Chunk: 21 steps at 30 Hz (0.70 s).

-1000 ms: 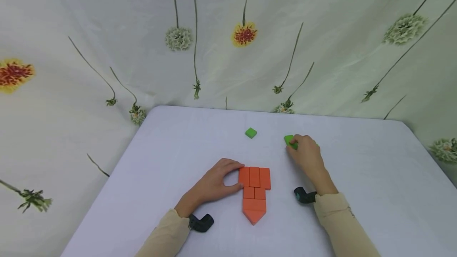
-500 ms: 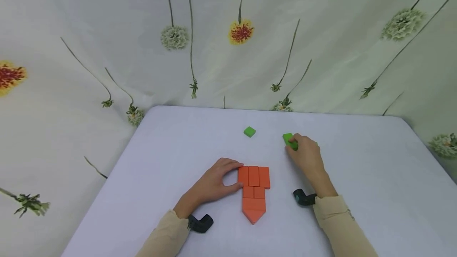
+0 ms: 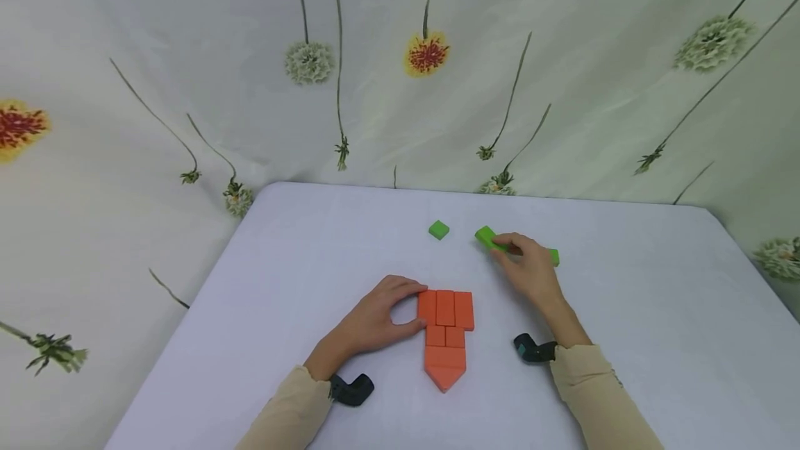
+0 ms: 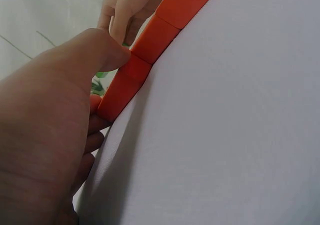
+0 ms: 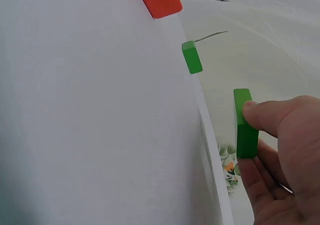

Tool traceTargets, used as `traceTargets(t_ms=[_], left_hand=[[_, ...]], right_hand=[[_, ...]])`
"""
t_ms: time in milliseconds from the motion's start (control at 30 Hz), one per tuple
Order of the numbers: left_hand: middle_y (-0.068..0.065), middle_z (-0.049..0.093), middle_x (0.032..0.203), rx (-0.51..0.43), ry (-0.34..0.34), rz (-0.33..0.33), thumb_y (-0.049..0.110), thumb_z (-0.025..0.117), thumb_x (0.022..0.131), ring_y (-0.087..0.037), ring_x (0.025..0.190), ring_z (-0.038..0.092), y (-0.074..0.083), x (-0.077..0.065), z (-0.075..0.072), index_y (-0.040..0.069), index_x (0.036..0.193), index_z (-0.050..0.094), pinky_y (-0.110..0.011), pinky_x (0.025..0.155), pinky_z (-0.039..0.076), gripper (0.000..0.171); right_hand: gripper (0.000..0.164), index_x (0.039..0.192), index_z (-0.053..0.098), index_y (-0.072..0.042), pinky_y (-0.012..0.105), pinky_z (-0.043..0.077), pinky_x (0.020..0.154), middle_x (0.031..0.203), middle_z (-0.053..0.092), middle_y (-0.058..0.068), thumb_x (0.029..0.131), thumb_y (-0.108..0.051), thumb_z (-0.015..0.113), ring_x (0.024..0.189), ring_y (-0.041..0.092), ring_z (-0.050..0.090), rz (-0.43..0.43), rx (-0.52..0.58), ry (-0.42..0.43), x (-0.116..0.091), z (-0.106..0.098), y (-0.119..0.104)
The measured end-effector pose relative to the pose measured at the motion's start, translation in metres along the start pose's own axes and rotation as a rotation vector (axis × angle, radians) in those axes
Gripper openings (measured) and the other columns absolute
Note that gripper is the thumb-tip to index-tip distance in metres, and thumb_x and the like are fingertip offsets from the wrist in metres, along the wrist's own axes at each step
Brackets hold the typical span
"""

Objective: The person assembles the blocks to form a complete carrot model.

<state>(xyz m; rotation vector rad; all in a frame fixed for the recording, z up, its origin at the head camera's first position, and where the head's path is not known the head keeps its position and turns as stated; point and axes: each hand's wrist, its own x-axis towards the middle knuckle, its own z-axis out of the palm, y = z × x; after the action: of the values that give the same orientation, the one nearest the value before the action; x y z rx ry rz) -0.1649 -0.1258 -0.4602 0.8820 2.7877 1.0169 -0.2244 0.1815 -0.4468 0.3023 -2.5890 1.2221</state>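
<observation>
My left hand [image 3: 378, 318] rests at the far left of a flat orange block layout [image 3: 445, 358], thumb and index finger at opposite ends of its left upright block [image 3: 427, 308]. In the left wrist view, the thumb meets the side of the orange blocks [image 4: 153, 37] while the other fingers are partly hidden behind. With thumb and fingers my right hand [image 3: 530, 269] pinches a long green block [image 5: 245, 130], which slants over the table in the head view. Beyond that hand, a second green block [image 3: 553, 257] is partly covered by it.
A small green block [image 3: 439, 230] lies on the white table [image 3: 337, 235], behind the orange layout. The layout has three upright blocks across its far end, smaller ones below, and a pointed near end. A flower-printed cloth [image 3: 375, 117] hangs beyond the table's back edge.
The right hand has shifted the green block leftward and tilted it, showing more of the green block behind the hand. The left hand and orange blocks stay put.
</observation>
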Motion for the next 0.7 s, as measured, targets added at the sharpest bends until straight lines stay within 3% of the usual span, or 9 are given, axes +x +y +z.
traceTargets(t_ms=[167, 467, 700], left_hand=[[0.003, 0.060, 0.138, 0.009, -0.005, -0.007, 0.033, 0.078, 0.092, -0.015, 0.132, 0.052, 0.000, 0.001, 0.001, 0.020, 0.142, 0.062, -0.039, 0.111, 0.049, 0.054], [0.003, 0.059, 0.139, 0.006, -0.016, -0.012, 0.033, 0.078, 0.092, -0.015, 0.133, 0.052, 0.002, 0.003, 0.003, 0.021, 0.142, 0.062, -0.039, 0.111, 0.049, 0.054], [0.003, 0.060, 0.139, 0.022, -0.020, -0.014, 0.036, 0.077, 0.092, -0.015, 0.133, 0.051, -0.005, 0.005, 0.003, 0.020, 0.143, 0.061, -0.039, 0.112, 0.049, 0.056]], right_hand=[[0.026, 0.118, 0.074, 0.000, 0.049, 0.057, 0.098, 0.124, 0.072, 0.020, 0.093, -0.005, 0.075, 0.112, 0.036, 0.069, -0.055, 0.128, -0.017, -0.001, 0.003, -0.006], [0.024, 0.118, 0.076, -0.006, 0.043, 0.057, 0.098, 0.127, 0.072, 0.011, 0.094, -0.009, 0.075, 0.114, 0.028, 0.069, -0.019, 0.166, -0.130, -0.009, 0.007, -0.017], [0.025, 0.119, 0.076, -0.011, 0.043, 0.056, 0.101, 0.127, 0.072, 0.008, 0.094, -0.014, 0.076, 0.118, 0.026, 0.067, -0.069, 0.231, -0.202, -0.013, 0.023, -0.021]])
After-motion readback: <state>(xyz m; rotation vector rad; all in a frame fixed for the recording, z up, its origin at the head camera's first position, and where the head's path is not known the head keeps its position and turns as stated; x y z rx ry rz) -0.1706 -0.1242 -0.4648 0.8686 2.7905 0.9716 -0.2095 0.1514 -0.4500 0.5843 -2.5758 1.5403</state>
